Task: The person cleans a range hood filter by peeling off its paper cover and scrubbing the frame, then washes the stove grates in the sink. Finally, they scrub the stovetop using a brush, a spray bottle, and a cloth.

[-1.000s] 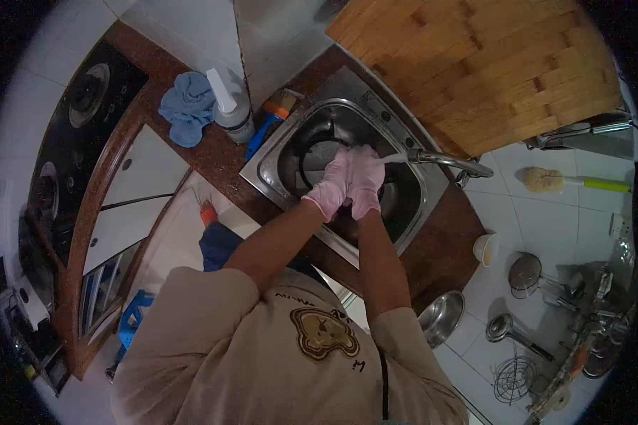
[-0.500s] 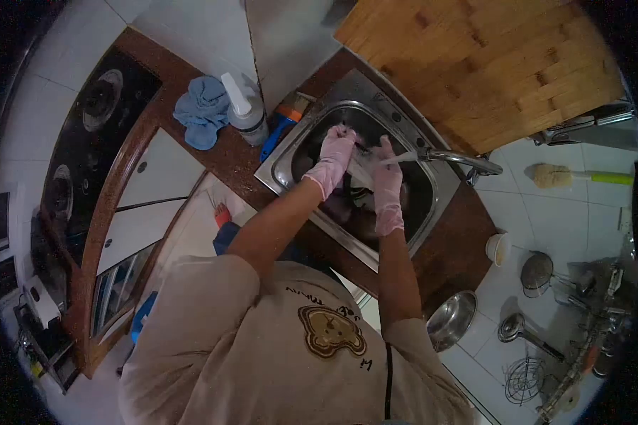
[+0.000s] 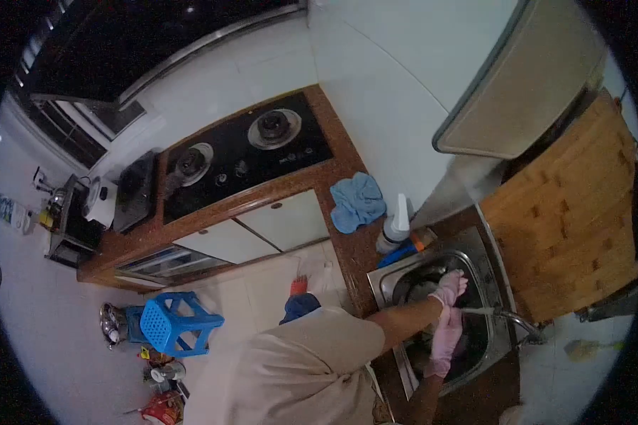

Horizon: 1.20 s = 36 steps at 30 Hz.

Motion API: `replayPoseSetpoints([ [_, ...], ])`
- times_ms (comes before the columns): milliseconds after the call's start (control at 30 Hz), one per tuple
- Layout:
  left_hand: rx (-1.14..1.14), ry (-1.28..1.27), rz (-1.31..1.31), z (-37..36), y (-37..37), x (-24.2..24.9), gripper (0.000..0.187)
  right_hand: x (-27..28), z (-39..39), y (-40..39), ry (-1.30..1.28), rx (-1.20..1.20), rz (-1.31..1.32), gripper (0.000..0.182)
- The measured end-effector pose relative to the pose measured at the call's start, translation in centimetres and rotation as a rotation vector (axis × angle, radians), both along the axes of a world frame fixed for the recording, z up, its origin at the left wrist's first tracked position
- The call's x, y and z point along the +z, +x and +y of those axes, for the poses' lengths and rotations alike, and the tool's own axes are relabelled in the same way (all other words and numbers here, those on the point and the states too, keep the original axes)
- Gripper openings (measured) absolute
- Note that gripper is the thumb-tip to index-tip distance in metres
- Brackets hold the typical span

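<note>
Both my hands wear pink gloves and are down in the steel sink (image 3: 397, 354). My left hand (image 3: 450, 287) reaches to the far side of the basin, fingers apart, over a dark item I cannot make out. Just below the faucet (image 3: 512, 321) is my right hand (image 3: 446, 341), under its thin water stream (image 3: 477, 310). Whether that hand holds anything is too small and dark to tell.
A spray bottle (image 3: 395, 230), an orange-and-blue brush (image 3: 408, 249) and a blue cloth (image 3: 357, 202) lie on the brown counter left of the sink. A wooden board (image 3: 567, 212) stands to the right. Further left are a black gas hob (image 3: 248, 152) and a blue stool (image 3: 178, 324) on the floor.
The camera has swung round and pulled back, so the hob and floor now show. My hands, clasped together at first, have spread apart inside the sink.
</note>
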State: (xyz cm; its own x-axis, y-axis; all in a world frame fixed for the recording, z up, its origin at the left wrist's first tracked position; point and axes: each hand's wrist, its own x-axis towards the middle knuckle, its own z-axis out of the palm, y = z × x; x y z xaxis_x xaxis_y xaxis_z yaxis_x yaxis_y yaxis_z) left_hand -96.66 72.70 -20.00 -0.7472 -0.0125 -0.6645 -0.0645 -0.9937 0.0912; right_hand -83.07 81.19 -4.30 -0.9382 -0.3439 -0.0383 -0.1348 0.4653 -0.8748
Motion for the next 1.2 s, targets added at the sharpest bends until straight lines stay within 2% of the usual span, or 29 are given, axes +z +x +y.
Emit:
replayPoseSetpoints([
  [33, -0.082, 0.015, 0.098, 0.0, -0.8, -2.7, 0.018, -0.2, -0.3, 0.1, -0.021, 0.022, 0.002, 0.025],
  [67, -0.072, 0.003, 0.098, -0.5, -0.4, -1.0, 0.018, 0.1, 0.1, 0.4, -0.032, 0.057, -0.019, 0.025],
  [133, 0.061, -0.226, -0.103, -0.8, 1.0, 4.8, 0.032, 1.8, 0.2, 0.8, -0.050, 0.090, -0.030, 0.026],
  [167, 0.108, -0.348, 0.116, -1.2, 1.6, 4.4, 0.050, 2.7, -0.1, 1.5, 0.024, 0.175, 0.117, 0.026],
  [200, 0.105, -0.357, 0.126, -1.6, 1.5, 4.5, 0.050, 3.4, -0.5, 2.0, 0.099, 0.254, 0.268, 0.027],
  [267, 0.226, -1.672, -0.006, -1.9, 0.9, 4.8, 0.060, 4.2, -0.8, 2.2, 0.101, 0.306, 0.371, 0.025],
  [300, 0.009, -1.422, 0.048, -2.6, 3.1, 9.4, 0.054, 4.2, -0.9, 2.1, 0.068, 0.255, 0.215, 0.024],
  [333, -0.247, -1.140, 0.163, -3.5, 4.0, 11.7, 0.051, 4.2, -1.0, 2.0, 0.032, 0.210, 0.058, 0.023],
  [367, -0.486, -0.845, 0.265, -4.4, 4.3, 12.8, 0.048, 4.0, -1.0, 1.5, 0.022, 0.219, 0.065, 0.023],
  [400, -0.435, -0.770, 0.315, -3.1, 3.2, 9.2, 0.041, 3.5, -0.6, 0.6, 0.096, 0.197, 0.019, 0.023],
  [467, -0.362, -1.332, 0.548, -2.9, 1.9, 5.0, 0.040, 2.1, 0.5, -1.2, 0.169, 0.143, -0.012, 0.026],
  [500, -0.502, -1.497, 0.162, -4.3, 5.8, 14.0, 0.033, 0.6, 1.0, -2.3, 0.031, -0.045, -0.159, 0.023],
  [533, -0.450, -1.667, 0.205, -4.0, 7.6, 15.4, 0.032, -2.0, 1.8, -3.9, -0.108, -0.235, -0.307, 0.020],
  [567, -0.391, -1.837, 0.251, -3.7, 9.0, 16.5, 0.030, -10.2, 4.7, -7.7, -0.118, -0.229, -0.046, 0.018],
  [600, -0.592, -1.661, 0.325, -3.3, 11.1, 19.4, 0.030, -9.9, 4.2, -8.0, -0.130, -0.228, -0.037, 0.018],
  [667, -0.480, -1.802, 0.557, -0.5, 15.0, 19.9, 0.031, -13.8, 8.1, -5.6, -0.117, -0.196, -0.013, 0.018],
  [700, -0.570, -1.634, 0.671, -0.1, 16.4, 21.3, 0.030, -15.0, 10.1, -7.4, -0.110, -0.178, -0.001, 0.018],
  [733, -0.655, -1.456, 0.776, 0.1, 17.3, 22.2, 0.029, -15.9, 9.7, -5.1, -0.100, -0.160, 0.012, 0.018],
  [800, -0.605, -1.425, 0.736, 1.5, 17.1, 21.0, 0.025, -15.1, 9.0, -8.2, -0.066, -0.129, 0.037, 0.018],
  [867, -0.559, -1.378, 0.705, 3.2, 16.1, 19.4, 0.021, -15.4, 10.1, -7.0, -0.021, -0.108, 0.061, 0.018],
  [933, -0.680, -1.561, 0.746, 4.0, 15.0, 17.7, 0.017, -13.1, 8.4, -7.7, 0.022, -0.095, 0.083, 0.018],
  [967, -0.682, -1.565, 0.759, 4.3, 15.4, 17.4, 0.017, -11.8, 6.8, -6.2, 0.040, -0.092, 0.095, 0.018],
  [1033, -0.321, -1.415, 0.778, 4.8, 16.3, 16.5, 0.020, -11.3, 8.6, -8.7, 0.075, -0.087, 0.122, 0.017],
  [1067, -0.321, -1.421, 0.790, 5.0, 16.1, 15.8, 0.020, -11.0, 8.4, -9.1, 0.091, -0.081, 0.135, 0.017],
  [1133, -0.462, -1.599, 0.709, 5.8, 14.3, 12.1, 0.023, -10.8, 8.2, -8.8, 0.126, -0.060, 0.161, 0.017],
  [1200, -0.415, -1.619, 0.662, 6.7, 13.7, 10.4, 0.024, -9.8, 7.3, -9.3, 0.162, -0.034, 0.181, 0.017],
])
